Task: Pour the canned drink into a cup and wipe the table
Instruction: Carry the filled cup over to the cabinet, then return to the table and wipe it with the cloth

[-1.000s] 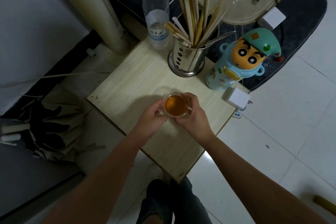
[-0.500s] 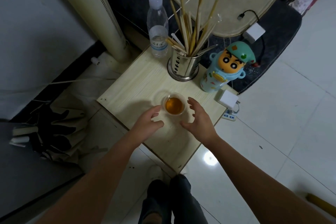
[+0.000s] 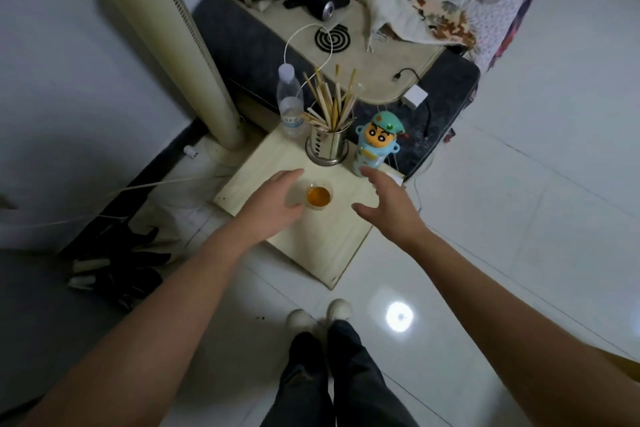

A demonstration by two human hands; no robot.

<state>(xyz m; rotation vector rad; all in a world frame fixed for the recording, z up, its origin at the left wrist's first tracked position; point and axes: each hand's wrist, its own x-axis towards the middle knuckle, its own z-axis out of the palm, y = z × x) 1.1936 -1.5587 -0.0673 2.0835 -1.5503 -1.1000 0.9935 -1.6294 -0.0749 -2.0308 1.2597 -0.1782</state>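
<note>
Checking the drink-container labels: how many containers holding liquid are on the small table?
2. A small clear cup of amber drink sits mid-table between the two hands; a clear plastic water bottle stands at the far left corner. The cartoon-figure bottle's contents can't be seen.

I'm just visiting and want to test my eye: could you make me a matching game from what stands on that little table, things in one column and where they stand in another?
Things:
1. cup
2. water bottle
3. chopstick holder
4. cartoon figure bottle

Places or states:
A. at the far corner of the table, clear plastic with a white cap
B. between the left hand and the right hand, holding amber drink
C. at the table's right edge, light blue with a green hat
D. shiny metal, standing between the water bottle and the cartoon figure bottle

Pairs: 1-B, 2-A, 3-D, 4-C
</note>
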